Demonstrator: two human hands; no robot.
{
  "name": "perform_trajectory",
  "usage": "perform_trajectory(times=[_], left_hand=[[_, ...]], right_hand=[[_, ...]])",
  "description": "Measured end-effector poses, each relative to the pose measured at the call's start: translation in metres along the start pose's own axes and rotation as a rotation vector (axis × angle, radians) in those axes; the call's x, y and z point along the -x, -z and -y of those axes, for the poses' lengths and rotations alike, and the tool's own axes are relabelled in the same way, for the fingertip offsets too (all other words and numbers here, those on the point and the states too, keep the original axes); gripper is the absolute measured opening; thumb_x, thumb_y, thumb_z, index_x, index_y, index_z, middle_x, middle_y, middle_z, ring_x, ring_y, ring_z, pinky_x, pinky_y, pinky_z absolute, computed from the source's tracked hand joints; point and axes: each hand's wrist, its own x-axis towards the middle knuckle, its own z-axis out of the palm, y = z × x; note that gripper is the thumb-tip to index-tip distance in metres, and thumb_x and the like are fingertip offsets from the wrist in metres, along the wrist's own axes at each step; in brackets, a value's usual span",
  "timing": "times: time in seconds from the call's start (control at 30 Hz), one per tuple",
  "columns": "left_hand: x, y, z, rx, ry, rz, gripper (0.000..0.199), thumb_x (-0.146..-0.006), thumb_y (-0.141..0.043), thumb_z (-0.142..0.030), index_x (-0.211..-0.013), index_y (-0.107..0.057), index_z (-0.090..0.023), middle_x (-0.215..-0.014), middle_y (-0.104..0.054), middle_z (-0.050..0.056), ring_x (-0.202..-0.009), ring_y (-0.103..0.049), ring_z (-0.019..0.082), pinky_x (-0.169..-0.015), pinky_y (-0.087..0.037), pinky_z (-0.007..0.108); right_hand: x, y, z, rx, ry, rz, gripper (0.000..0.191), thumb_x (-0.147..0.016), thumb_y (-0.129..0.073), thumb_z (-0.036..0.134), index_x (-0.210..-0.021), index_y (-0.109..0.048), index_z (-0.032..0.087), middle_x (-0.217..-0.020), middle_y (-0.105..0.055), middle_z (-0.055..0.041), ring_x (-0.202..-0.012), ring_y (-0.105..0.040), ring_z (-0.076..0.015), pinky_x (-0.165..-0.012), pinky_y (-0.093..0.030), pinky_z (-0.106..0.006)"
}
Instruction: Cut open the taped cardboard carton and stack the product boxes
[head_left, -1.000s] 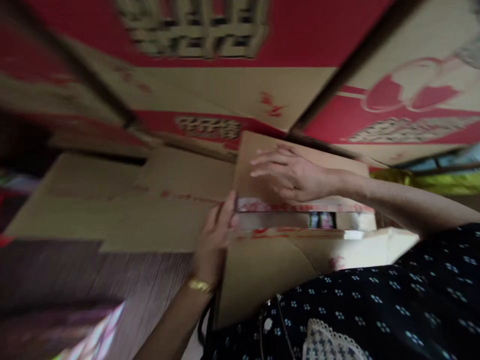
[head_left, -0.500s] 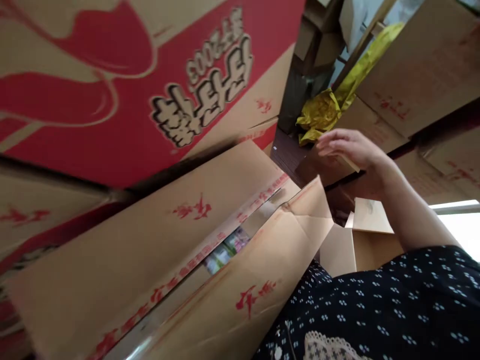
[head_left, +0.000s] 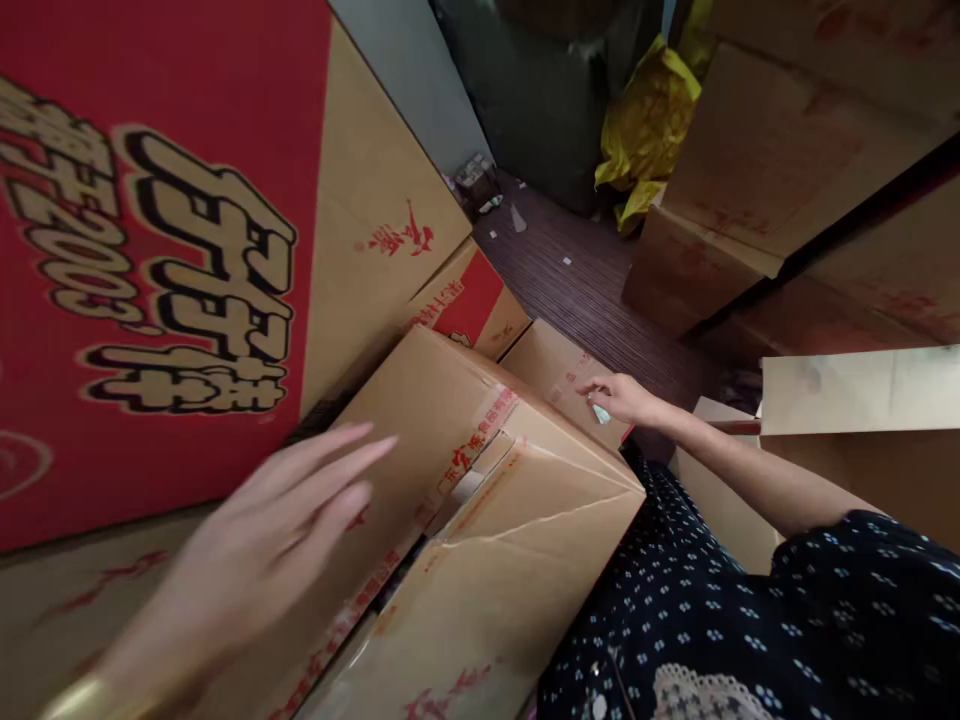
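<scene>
A large cardboard box (head_left: 525, 520) with red-printed tape stands before me, a dark narrow gap running between its top flaps. Over its left side hovers my left hand (head_left: 277, 540), slightly blurred, fingers stretched out and holding nothing. My right hand (head_left: 626, 400) is beyond the box's far right end, just over a lower cardboard box (head_left: 551, 365) with red print. Its fingers are closed together, with a small pale thing (head_left: 599, 410) at their tips, too small to name. Whether that hand touches the lower box, I cannot tell.
A big red-and-brown carton (head_left: 210, 230) rises on the left. Stacked cartons (head_left: 780, 170) line the right side, near a crumpled yellow sheet (head_left: 649, 115). An open cardboard box (head_left: 855, 470) sits at my right. Small scraps lie on the dark floor (head_left: 555, 235).
My view has turned toward the box's far right end. My left hand has come into view. My right hand has lowered from the air to beside the lower box. The gap between the flaps looks narrower.
</scene>
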Motion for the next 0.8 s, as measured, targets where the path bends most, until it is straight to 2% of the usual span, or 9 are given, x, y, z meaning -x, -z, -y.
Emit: perform_trajectory(times=[0.07, 0.13, 0.23, 0.3, 0.37, 0.5, 0.57, 0.67, 0.8], left_hand=[[-0.045, -0.027, 0.0, -0.043, -0.088, 0.08, 0.046, -0.103, -0.036, -0.035, -0.138, -0.061, -0.02, -0.147, -0.056, 0.011, -0.141, -0.049, 0.027, -0.118, -0.041, 0.044], [-0.077, -0.055, -0.002, -0.108, -0.128, 0.165, 0.049, -0.102, -0.034, -0.035, -0.135, -0.064, -0.014, -0.146, -0.057, 0.014, -0.14, -0.049, 0.031, -0.118, -0.041, 0.049], [-0.09, -0.077, -0.006, -0.15, -0.146, 0.203, 0.053, -0.101, -0.034, -0.036, -0.135, -0.063, -0.008, -0.144, -0.058, 0.018, -0.139, -0.051, 0.031, -0.114, -0.045, 0.047], [-0.089, -0.076, -0.01, -0.16, -0.147, 0.189, 0.054, -0.1, -0.036, -0.038, -0.134, -0.062, -0.006, -0.142, -0.059, 0.021, -0.139, -0.05, 0.032, -0.112, -0.046, 0.045], [-0.094, -0.066, -0.015, -0.17, -0.142, 0.199, 0.05, -0.099, -0.038, -0.038, -0.125, -0.067, -0.007, -0.133, -0.064, 0.021, -0.13, -0.055, 0.033, -0.107, -0.047, 0.047], [-0.121, -0.047, -0.021, -0.113, -0.074, 0.339, 0.038, -0.095, -0.04, -0.038, -0.083, -0.07, -0.018, -0.094, -0.071, 0.012, -0.099, -0.059, 0.031, -0.086, -0.047, 0.05], [-0.131, -0.044, -0.02, -0.038, -0.031, 0.375, 0.035, -0.093, -0.039, -0.035, -0.075, -0.065, -0.019, -0.086, -0.069, 0.008, -0.094, -0.056, 0.028, -0.082, -0.043, 0.047], [-0.133, -0.048, -0.017, 0.024, 0.014, 0.363, 0.032, -0.093, -0.038, -0.031, -0.076, -0.063, -0.02, -0.088, -0.069, 0.007, -0.097, -0.055, 0.027, -0.084, -0.04, 0.047], [-0.124, -0.057, -0.022, 0.027, 0.084, 0.302, 0.032, -0.094, -0.04, -0.036, -0.084, -0.065, -0.019, -0.098, -0.069, 0.011, -0.102, -0.053, 0.03, -0.087, -0.041, 0.05]], right_hand=[[-0.015, -0.014, -0.027, 0.155, -0.133, -0.025, 0.039, -0.095, -0.048, 0.016, -0.13, -0.066, 0.016, -0.132, -0.066, -0.0107, -0.116, -0.065, -0.0192, -0.098, -0.048, -0.025], [-0.028, -0.029, -0.055, 0.194, -0.228, -0.019, 0.04, -0.095, -0.05, 0.017, -0.133, -0.064, 0.012, -0.139, -0.06, -0.0156, -0.124, -0.06, -0.023, -0.102, -0.046, -0.026], [-0.043, -0.053, -0.089, 0.193, -0.355, 0.021, 0.038, -0.095, -0.05, 0.017, -0.13, -0.062, 0.006, -0.136, -0.059, -0.0209, -0.122, -0.061, -0.0259, -0.1, -0.047, -0.03], [-0.051, -0.066, -0.103, 0.2, -0.42, 0.023, 0.037, -0.097, -0.046, 0.019, -0.129, -0.061, 0.006, -0.137, -0.056, -0.022, -0.119, -0.062, -0.0269, -0.098, -0.048, -0.033], [-0.057, -0.076, -0.11, 0.209, -0.456, 0.0, 0.041, -0.1, -0.044, 0.029, -0.133, -0.057, 0.007, -0.141, -0.051, -0.023, -0.118, -0.062, -0.029, -0.095, -0.049, -0.037], [-0.066, -0.088, -0.107, 0.225, -0.478, -0.056, 0.065, -0.095, -0.056, 0.055, -0.138, -0.051, 0.007, -0.139, -0.05, -0.0238, -0.123, -0.057, -0.0333, -0.097, -0.049, -0.042], [-0.068, -0.092, -0.104, 0.223, -0.477, -0.076, 0.063, -0.091, -0.066, 0.048, -0.137, -0.051, 0.008, -0.138, -0.051, -0.0226, -0.128, -0.053, -0.0327, -0.102, -0.047, -0.042], [-0.069, -0.095, -0.103, 0.188, -0.479, -0.11, 0.048, -0.091, -0.066, 0.026, -0.134, -0.055, 0.007, -0.139, -0.052, -0.0222, -0.134, -0.047, -0.0312, -0.11, -0.041, -0.042], [-0.069, -0.087, -0.109, 0.088, -0.51, -0.142, 0.029, -0.091, -0.06, 0.016, -0.118, -0.063, 0.004, -0.128, -0.06, -0.0258, -0.124, -0.058, -0.0302, -0.104, -0.046, -0.039]])
